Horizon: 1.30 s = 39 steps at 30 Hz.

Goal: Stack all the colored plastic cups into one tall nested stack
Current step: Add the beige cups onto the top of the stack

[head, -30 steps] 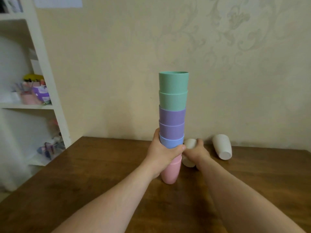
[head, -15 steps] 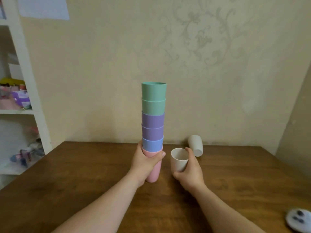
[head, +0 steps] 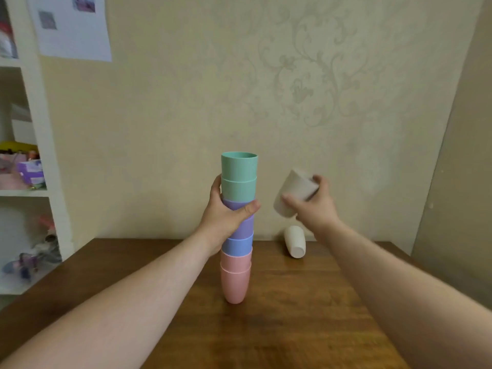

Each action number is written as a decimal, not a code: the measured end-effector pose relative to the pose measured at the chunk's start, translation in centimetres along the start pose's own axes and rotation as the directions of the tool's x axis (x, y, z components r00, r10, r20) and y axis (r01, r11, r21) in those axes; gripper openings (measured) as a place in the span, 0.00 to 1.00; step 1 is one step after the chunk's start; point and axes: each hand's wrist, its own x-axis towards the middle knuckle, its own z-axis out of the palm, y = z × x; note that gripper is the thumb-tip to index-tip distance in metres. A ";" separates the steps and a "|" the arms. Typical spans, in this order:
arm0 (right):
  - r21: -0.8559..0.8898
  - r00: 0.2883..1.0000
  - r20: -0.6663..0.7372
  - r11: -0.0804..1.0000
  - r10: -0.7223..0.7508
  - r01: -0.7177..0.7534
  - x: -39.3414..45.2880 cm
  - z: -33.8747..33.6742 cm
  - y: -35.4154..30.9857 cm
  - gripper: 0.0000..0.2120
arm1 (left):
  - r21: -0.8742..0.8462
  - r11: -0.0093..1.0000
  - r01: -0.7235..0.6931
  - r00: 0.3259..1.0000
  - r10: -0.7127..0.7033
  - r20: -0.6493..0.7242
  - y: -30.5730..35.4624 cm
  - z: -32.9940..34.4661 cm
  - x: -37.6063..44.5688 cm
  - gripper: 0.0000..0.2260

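Note:
A tall nested cup stack (head: pixel 237 251) stands upright on the wooden table (head: pixel 292 315): pink cups at the bottom, a blue one, purple ones, green ones on top. My left hand (head: pixel 226 211) grips the stack around the purple cups. My right hand (head: pixel 312 206) holds a white cup (head: pixel 294 193) in the air to the right of the stack's top, tilted with its mouth toward the lower left. A second white cup (head: pixel 295 242) lies on its side on the table near the wall.
A white shelf unit (head: pixel 40 155) with small items stands at the left, beside the table. The patterned wall runs right behind the table's far edge. A paper sheet (head: pixel 69 25) hangs at the upper left.
My right hand has lifted the white cup from table height up to the level of the stack's top. My left hand has slid up from the pink cup to the purple cups.

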 end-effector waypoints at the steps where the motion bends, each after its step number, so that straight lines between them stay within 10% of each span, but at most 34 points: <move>1: 0.023 0.999 -0.036 0.999 -0.033 0.034 1.0 -0.2 -2.4 0.47 | 0.014 1.000 -0.016 1.000 0.016 -0.019 0.5 0.3 0.5 0.49; 6: 0.183 0.974 -0.094 0.958 -0.208 0.222 3.4 -0.3 -12.7 0.46 | 0.051 0.999 0.008 0.995 -0.003 -0.099 0.1 1.5 1.3 0.31; 17: 0.007 0.883 0.422 0.975 -0.204 0.221 1.4 5.8 -13.4 0.50 | 0.095 0.995 -0.003 0.991 0.015 -0.130 0.6 1.2 0.8 0.28; 24: 0.127 0.899 0.381 0.975 -0.216 0.180 1.4 6.3 -11.3 0.49 | 0.127 0.991 0.031 0.996 -0.020 -0.084 -1.9 1.0 -0.3 0.41; 31: 0.320 0.926 0.318 0.942 -0.204 0.097 2.8 4.3 -7.0 0.43 | 0.089 0.993 0.071 0.994 -0.063 -0.087 -4.2 2.3 0.6 0.29; 35: -0.006 0.998 0.043 0.999 0.044 -0.044 5.5 2.8 1.0 0.28 | 0.040 0.999 0.033 0.992 -0.028 -0.126 -5.5 4.1 2.2 0.31; 39: -0.410 0.981 0.081 0.903 0.177 -0.129 7.1 2.8 10.4 0.29 | 0.045 0.999 0.020 0.992 -0.015 -0.127 -6.7 5.4 4.1 0.30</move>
